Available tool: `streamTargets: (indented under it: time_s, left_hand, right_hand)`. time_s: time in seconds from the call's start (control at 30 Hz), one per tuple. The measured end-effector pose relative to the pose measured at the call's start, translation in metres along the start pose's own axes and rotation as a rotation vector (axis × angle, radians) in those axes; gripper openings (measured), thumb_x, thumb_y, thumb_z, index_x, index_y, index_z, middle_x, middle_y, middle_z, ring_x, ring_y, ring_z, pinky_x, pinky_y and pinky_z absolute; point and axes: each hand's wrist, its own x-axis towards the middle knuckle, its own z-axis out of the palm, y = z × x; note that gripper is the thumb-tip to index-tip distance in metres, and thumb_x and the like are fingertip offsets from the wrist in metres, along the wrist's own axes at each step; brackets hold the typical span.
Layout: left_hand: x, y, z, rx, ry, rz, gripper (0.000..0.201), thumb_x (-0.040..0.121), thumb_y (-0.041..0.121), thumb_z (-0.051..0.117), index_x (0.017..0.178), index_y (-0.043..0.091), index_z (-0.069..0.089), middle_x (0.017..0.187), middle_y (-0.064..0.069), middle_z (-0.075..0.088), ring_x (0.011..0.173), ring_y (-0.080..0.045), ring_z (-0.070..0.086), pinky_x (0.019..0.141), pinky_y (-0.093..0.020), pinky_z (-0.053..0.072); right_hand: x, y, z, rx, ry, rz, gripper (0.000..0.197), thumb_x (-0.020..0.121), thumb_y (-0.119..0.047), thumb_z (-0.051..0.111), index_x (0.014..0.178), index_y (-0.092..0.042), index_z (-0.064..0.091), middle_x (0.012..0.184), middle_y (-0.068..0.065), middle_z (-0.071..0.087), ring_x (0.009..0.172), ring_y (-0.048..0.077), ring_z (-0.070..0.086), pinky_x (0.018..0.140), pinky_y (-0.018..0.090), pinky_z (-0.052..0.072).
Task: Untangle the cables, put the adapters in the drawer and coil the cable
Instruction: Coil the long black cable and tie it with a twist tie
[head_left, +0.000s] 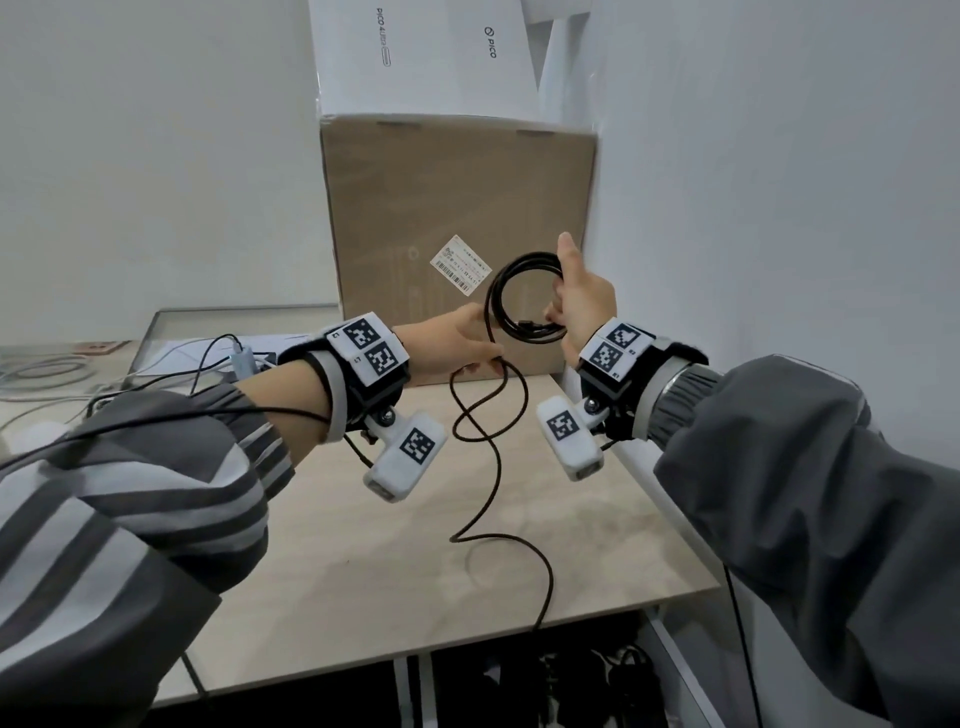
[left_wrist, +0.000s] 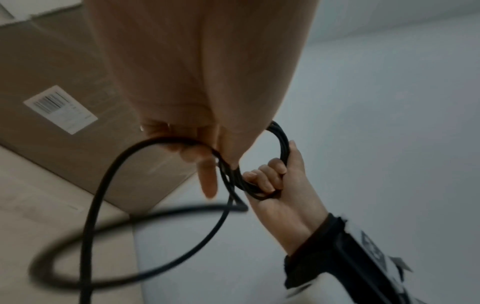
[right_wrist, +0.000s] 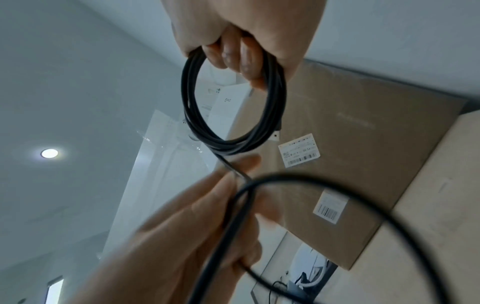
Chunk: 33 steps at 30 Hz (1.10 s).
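Seen from the head camera: a black cable (head_left: 524, 296), already gathered into several round loops and held upright in the air above a pale wooden table (head_left: 374, 561), just in front of a brown cardboard box (head_left: 447, 208). Judged light, thin and limp, yet springy enough to kink and twist, going by the wavy slack tail hanging from the loops, snaking across the table and dropping over its front edge. Best taken hold of at one side of the bundle with all loops gathered together, while letting the loose run slide through a light pinch close to the coil. Right hand (head_left: 582, 301) curled round the right side of the loops, fingers hooked through the ring and thumb pointing up, as confirmed in the left wrist view. Left hand (head_left: 462, 338) pinching the single loose strand between thumb and fingertips just below and left of the coil, other fingers only partly bent. Coiling judged partly done, with a long stretch left to wind. To the left, on the table, more thin wires (head_left: 171, 374) lying in a loose mess beside a shallow clear tray (head_left: 171, 317). No adapters or drawer clearly made out.
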Motion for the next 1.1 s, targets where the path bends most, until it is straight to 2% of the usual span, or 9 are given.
streamTargets:
  time_s: [0.13,0.23,0.33,0.43,0.57,0.73,0.83,0.93,1.1]
  left_hand:
    - [0.003,-0.025,-0.013,0.091,0.064,0.025,0.029,0.097,0.035,0.05,0.113,0.016,0.064,0.099,-0.001,0.066,0.087,-0.011,0.057,0.093,-0.033,0.045]
    - [0.001,-0.049,-0.03,0.157,0.134,-0.01,0.035,0.096,0.039,0.05,0.102,0.013,0.072,0.1,0.005,0.06,0.094,-0.012,0.053,0.087,-0.025,0.037]
    - [0.002,-0.074,-0.046,0.218,0.253,-0.051,0.028,0.097,0.031,0.051,0.099,0.011,0.07,0.087,0.0,0.059,0.08,-0.015,0.051,0.071,-0.023,0.036]
    - [0.005,-0.099,-0.062,0.261,0.385,-0.1,0.028,0.096,0.026,0.054,0.116,0.009,0.065,0.099,-0.01,0.062,0.094,-0.025,0.056,0.079,-0.027,0.039]
    - [0.013,-0.145,-0.083,0.273,0.564,-0.29,0.032,0.095,0.028,0.054,0.102,-0.001,0.067,0.075,-0.011,0.057,0.076,-0.032,0.056,0.066,-0.03,0.036]
    - [0.028,-0.18,-0.081,0.342,0.686,-0.417,0.026,0.094,0.023,0.052,0.102,0.003,0.067,0.106,-0.02,0.067,0.101,-0.037,0.059,0.083,-0.034,0.041]
    - [0.035,-0.196,-0.085,0.41,0.684,-0.457,0.025,0.094,0.019,0.052,0.103,0.001,0.068,0.109,-0.021,0.066,0.107,-0.037,0.056,0.087,-0.032,0.032]
    - [0.043,-0.212,-0.096,0.405,0.642,-0.454,0.024,0.093,0.017,0.053,0.099,0.001,0.069,0.103,-0.02,0.067,0.093,-0.034,0.058,0.071,-0.029,0.035]
    - [0.052,-0.23,-0.097,0.409,0.548,-0.499,0.021,0.093,0.021,0.057,0.089,0.005,0.07,0.081,-0.012,0.059,0.076,-0.025,0.051,0.068,-0.029,0.036]
  right_hand:
    - [0.017,0.0,-0.018,-0.089,0.075,-0.027,0.061,0.082,-0.058,0.058,0.042,-0.023,0.029,0.039,-0.007,0.028,0.035,0.012,0.027,0.049,0.029,0.031]
    - [0.032,0.007,-0.036,-0.248,0.167,-0.028,0.064,0.074,-0.065,0.055,0.037,-0.018,0.034,0.044,-0.002,0.035,0.045,0.02,0.035,0.056,0.034,0.033]
    - [0.045,0.022,-0.054,-0.388,0.214,-0.015,0.057,0.073,-0.07,0.051,0.058,-0.015,0.045,0.059,0.007,0.043,0.056,0.022,0.041,0.058,0.035,0.037]
    - [0.059,0.038,-0.072,-0.479,0.259,0.048,0.059,0.08,-0.067,0.046,0.063,-0.011,0.049,0.067,0.01,0.052,0.064,0.027,0.05,0.065,0.041,0.046]
    - [0.073,0.062,-0.085,-0.549,0.309,0.135,0.061,0.087,-0.063,0.04,0.062,-0.009,0.051,0.076,0.012,0.059,0.081,0.033,0.061,0.078,0.041,0.049]
    - [0.084,0.094,-0.08,-0.617,0.304,0.196,0.062,0.091,-0.061,0.036,0.062,-0.007,0.05,0.085,0.016,0.064,0.083,0.033,0.06,0.077,0.038,0.046]
    - [0.095,0.107,-0.082,-0.67,0.302,0.226,0.062,0.094,-0.057,0.036,0.073,-0.002,0.055,0.085,0.014,0.059,0.081,0.031,0.055,0.072,0.034,0.039]
    - [0.101,0.118,-0.086,-0.73,0.29,0.257,0.056,0.096,-0.054,0.037,0.084,-0.002,0.055,0.086,0.012,0.056,0.08,0.029,0.051,0.071,0.033,0.036]
    - [0.105,0.133,-0.09,-0.754,0.308,0.278,0.057,0.094,-0.056,0.039,0.081,-0.002,0.054,0.084,0.012,0.056,0.079,0.029,0.051,0.072,0.034,0.038]
